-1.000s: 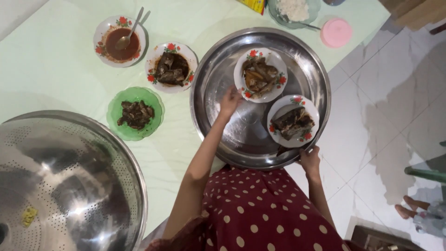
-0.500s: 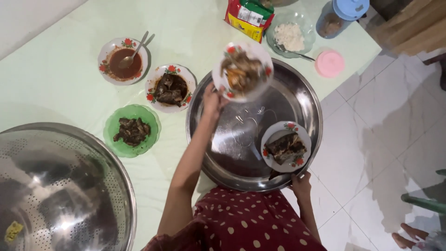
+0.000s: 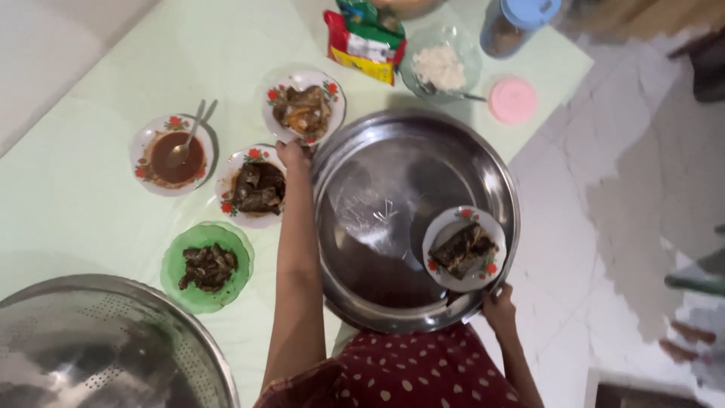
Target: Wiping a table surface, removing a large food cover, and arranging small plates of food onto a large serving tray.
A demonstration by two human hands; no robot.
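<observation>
Head view looked straight down on a pale green, smooth bench (image 3: 83, 196). A large round steel tray (image 3: 377, 196) with a shiny, scuffed base and raised rim sat at the bench's near edge, partly overhanging the white marbled floor (image 3: 604, 227). On its right side lay a small white plate (image 3: 463, 248) with red flowers on the rim, holding dark, rough chunks of food.

The left hand (image 3: 293, 153) was closed around the near rim of a second flowered plate (image 3: 304, 106), which carried brown and orange pieces. That plate was over the bench just beyond the tray's upper-left rim; whether it rested on the bench or was slightly lifted could not be told. The right hand (image 3: 498, 304) gripped the tray's near rim, fingers curled under it, just below the plate on the tray.

Left of the arm stood another flowered plate of dark meat (image 3: 252, 186), a flowered dish of red sauce (image 3: 171, 154) with a metal spoon (image 3: 186, 143) in it, and a green ribbed glass dish (image 3: 207, 266) of dark fried bits. A big perforated steel colander (image 3: 106, 347) filled the lower-left corner. At the far edge were a red and yellow packet (image 3: 364, 41), a clear glass bowl of white rice (image 3: 439, 64), and a round pink lid (image 3: 512, 100). The person wore maroon cloth with pale dots (image 3: 408, 374).
</observation>
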